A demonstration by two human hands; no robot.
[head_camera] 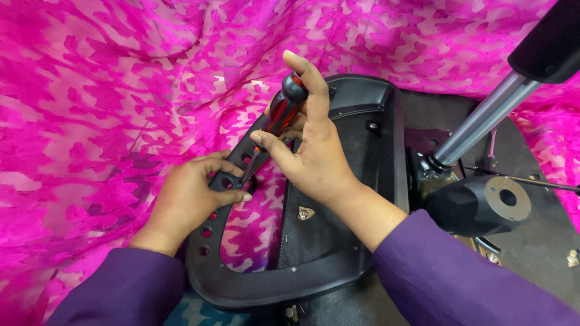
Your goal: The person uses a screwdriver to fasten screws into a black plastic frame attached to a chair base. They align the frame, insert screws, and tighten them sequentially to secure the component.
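Now | right hand [314,151] upright on screwdriver [279,115] | left hand [193,196] gripping armrest frame [241,284]

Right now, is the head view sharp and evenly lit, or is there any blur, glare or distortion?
Head view: light is soft and even, with no hard shadows; right hand, screwdriver and left hand are sharp; mild sheen on the metal column; the black pad at top right is close and soft; edges bend slightly from the wide lens.
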